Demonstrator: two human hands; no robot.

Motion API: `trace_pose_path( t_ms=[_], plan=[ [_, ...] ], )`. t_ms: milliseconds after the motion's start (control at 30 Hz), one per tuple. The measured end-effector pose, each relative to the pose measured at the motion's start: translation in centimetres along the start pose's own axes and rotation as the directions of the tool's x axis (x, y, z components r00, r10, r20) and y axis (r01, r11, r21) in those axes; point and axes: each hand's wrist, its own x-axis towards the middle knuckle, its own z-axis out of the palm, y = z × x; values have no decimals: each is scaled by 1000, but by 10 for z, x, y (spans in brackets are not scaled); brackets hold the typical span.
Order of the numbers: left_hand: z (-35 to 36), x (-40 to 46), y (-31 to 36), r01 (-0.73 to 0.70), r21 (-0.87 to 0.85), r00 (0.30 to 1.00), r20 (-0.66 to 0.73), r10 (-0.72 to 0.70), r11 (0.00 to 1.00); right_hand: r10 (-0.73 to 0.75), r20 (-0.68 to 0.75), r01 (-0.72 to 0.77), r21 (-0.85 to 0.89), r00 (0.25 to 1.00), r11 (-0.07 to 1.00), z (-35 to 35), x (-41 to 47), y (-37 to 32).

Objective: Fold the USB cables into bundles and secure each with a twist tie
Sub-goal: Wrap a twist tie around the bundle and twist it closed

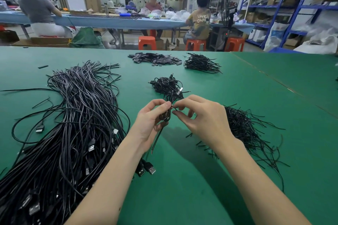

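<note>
Item: folded cable bundle [166, 113], centre of frame, held upright above the green table [182, 179] and pinched at its waist by the left hand [151, 120], evidently so the loops are kept together. A twist tie [175, 108] is pinched at the same waist by the right hand [201, 117], apparently for twisting; loose cables [73, 115] are kept at left, finished bundles [167, 85] just above centre

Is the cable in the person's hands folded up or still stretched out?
Folded. The cable is doubled into short loops gripped by the left hand, while the right hand pinches a thin tie at its middle.
</note>
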Motion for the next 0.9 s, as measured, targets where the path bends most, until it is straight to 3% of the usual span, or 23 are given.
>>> trace_pose_path(
  t_ms=[67, 133, 200, 233, 267, 300, 333, 367, 400, 433, 467, 533, 600, 667, 767, 900],
  plan=[
    [-1, 0, 0, -1, 5, 1000, 6, 1, 1000, 2, -25, -2, 18, 1000, 1000, 2, -1, 0],
    [-1, 0, -1, -10, -1, 1000, 17, 10, 1000, 94, -44, -92, 39, 995, 995, 4, -2, -1],
    [-1, 0, -2, -52, 9, 998, 19, 52, 999, 332, 10, -329, 166, 943, 930, 8, -3, -5],
    [-1, 0, -2, -79, 24, 997, 12, 79, 997, 492, 99, -496, 322, 865, 806, 11, -2, -8],
    [-1, 0, -3, -101, 34, 995, 3, 101, 994, 636, 259, -664, 504, 727, 553, 14, 1, -9],
    [-1, 0, -3, -117, 35, 993, -5, 118, 992, 677, 510, -779, 608, 530, 152, 16, 3, -12],
    [-1, 0, -3, -129, 29, 992, -7, 130, 991, 579, 735, -783, 571, 354, -246, 18, 4, -15],
    [-1, 0, -3, -136, 24, 991, -6, 136, 990, 470, 840, -723, 501, 272, -476, 20, 4, -17],
    [-2, 0, -2, -133, 22, 991, -1, 133, 991, 421, 870, -703, 468, 258, -536, 21, 3, -18],
    [-3, 1, -1, -122, 19, 993, 6, 121, 992, 431, 859, -732, 478, 276, -485, 20, 3, -18],
    [-3, 1, 0, -104, 11, 995, 15, 104, 995, 498, 805, -785, 522, 323, -334, 19, 3, -17],
    [-2, 1, 0, -59, -16, 998, 21, 59, 998, 635, 547, -785, 599, 545, 158, 12, 3, -17],
    [-1, 1, 0, -15, -41, 1000, 2, 16, 999, 519, 267, -575, 519, 812, 632, 6, 4, -11],
    [0, 2, 1, 9, -55, 1000, -12, -10, 998, 258, 149, -293, 317, 955, 902, 2, 4, -7],
    [-2, 1, 4, 6, -32, 1000, -2, -7, 999, 67, 100, -74, 72, 993, 995, -3, 4, -5],
    [-3, 1, 4, 46, 5, 999, 16, -47, 999, 18, 37, -19, 20, 999, 1000, -9, 5, 4]
  ],
)
